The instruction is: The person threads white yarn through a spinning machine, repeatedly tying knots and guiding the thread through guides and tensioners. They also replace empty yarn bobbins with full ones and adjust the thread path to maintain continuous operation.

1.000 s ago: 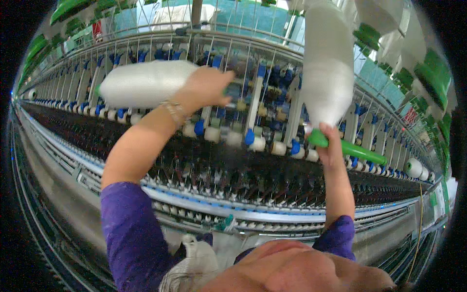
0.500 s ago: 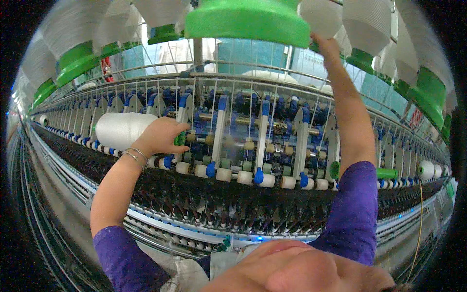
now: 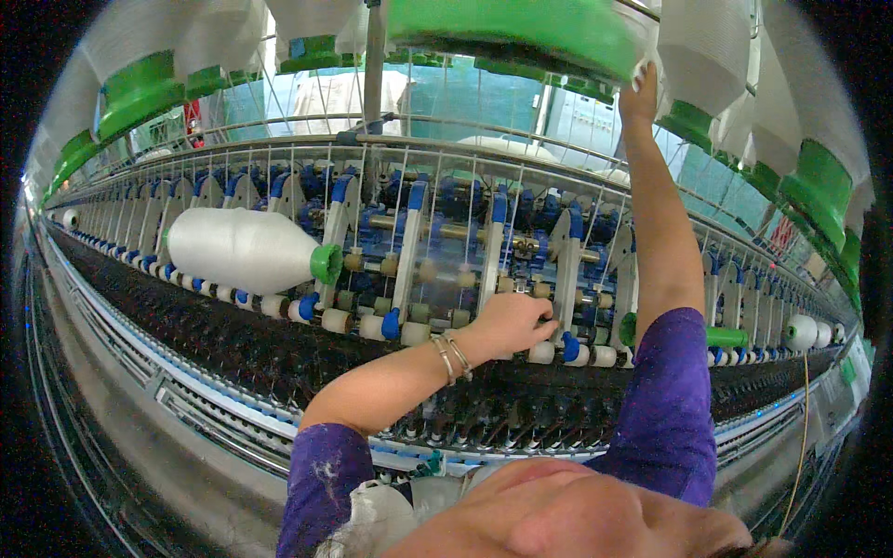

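My left hand [image 3: 512, 325] is over the front rollers right of the machine's middle, its fingers curled with thumb and forefinger close together. Whatever may be between them is too small to make out. My right hand [image 3: 639, 98] is raised high at the right edge of a big green bobbin base [image 3: 512, 33], which is blurred. Its fingers are bent around something whitish that I cannot identify. A full white yarn bobbin [image 3: 237, 246] with a green tube end [image 3: 326, 264] lies on the rollers to the left, with neither hand on it.
Large white yarn cones [image 3: 704, 56] on green bases hang overhead. A bare green tube [image 3: 726, 337] and smaller white bobbins [image 3: 802, 331] lie on the right. Grey upright arms with blue caps [image 3: 419, 195] divide the long machine. A yellow cord [image 3: 806, 428] hangs at the right.
My left hand has left the white bobbin's green end and moved right to the rollers. My right hand stays raised by the green base, which has shifted right and up in view.
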### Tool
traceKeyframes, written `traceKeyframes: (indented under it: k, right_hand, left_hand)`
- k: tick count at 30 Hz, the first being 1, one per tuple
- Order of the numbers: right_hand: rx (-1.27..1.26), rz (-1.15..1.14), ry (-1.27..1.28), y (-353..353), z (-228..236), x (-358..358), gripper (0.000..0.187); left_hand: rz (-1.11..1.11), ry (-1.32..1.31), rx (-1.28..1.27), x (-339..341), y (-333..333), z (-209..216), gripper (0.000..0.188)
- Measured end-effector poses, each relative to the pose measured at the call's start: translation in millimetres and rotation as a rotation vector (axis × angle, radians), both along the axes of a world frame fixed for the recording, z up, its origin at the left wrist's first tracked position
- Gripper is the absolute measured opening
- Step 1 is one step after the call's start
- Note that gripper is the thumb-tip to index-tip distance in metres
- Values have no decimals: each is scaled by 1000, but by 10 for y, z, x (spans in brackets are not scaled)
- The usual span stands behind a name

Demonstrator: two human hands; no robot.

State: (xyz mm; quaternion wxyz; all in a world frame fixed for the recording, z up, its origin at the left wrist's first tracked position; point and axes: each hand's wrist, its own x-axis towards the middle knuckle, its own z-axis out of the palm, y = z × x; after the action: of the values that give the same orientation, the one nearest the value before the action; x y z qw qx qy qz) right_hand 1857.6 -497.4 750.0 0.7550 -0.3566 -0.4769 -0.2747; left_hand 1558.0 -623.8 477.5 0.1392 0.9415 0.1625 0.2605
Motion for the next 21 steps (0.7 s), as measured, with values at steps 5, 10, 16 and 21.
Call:
traceKeyframes:
  k: [5, 10, 16, 21]
  right_hand:
    - [177, -1119, -702, 55, 383, -22, 52]
    - [124, -1144, -447, 312, 657, 37, 30]
    - [271, 831, 64, 223, 1059, -337, 18]
    - [350, 1392, 148, 132, 1256, -814, 14]
  left_hand:
    - [-25, 77, 140, 19, 32, -145, 31]
    - [-38, 29, 163, -9, 31, -149, 32]
    - [18, 90, 112, 16, 9, -89, 32]
    - [77, 118, 94, 37, -6, -71, 33]
